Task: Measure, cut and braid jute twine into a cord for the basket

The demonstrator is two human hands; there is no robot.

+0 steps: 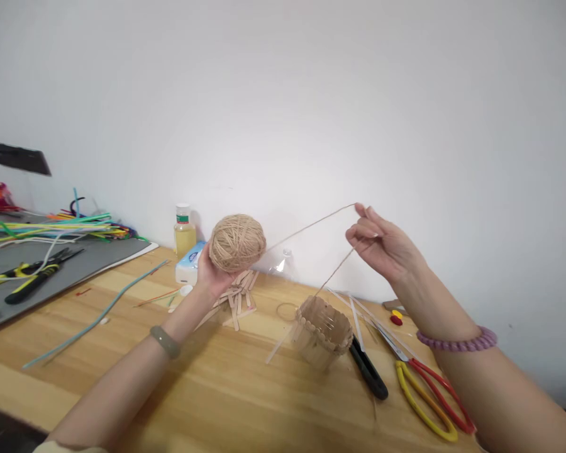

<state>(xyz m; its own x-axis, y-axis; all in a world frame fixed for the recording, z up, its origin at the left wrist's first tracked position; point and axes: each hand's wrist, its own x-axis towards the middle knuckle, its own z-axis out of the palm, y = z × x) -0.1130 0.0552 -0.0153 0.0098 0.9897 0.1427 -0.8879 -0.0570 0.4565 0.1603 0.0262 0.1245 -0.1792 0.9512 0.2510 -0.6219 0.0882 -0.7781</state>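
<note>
A ball of tan twine [238,242] rests in my left hand [212,277], lifted above the table with the fingers behind it. From the ball a strand of twine [311,224] runs up to my right hand [377,242], pinched between its fingers. Below that hand the strand drops down to a small basket of wooden craft sticks [324,330], which stands on the table and has its rim edged with twine. Whether the strand is fixed to the basket I cannot tell.
Right of the basket lie a black-handled cutter [368,371] and scissors [427,390] with red and yellow handles. Loose craft sticks [238,296], a tissue pack [188,264] and a bottle [183,233] sit behind. Pliers [33,277] and pipe cleaners [89,223] lie on a grey mat at left.
</note>
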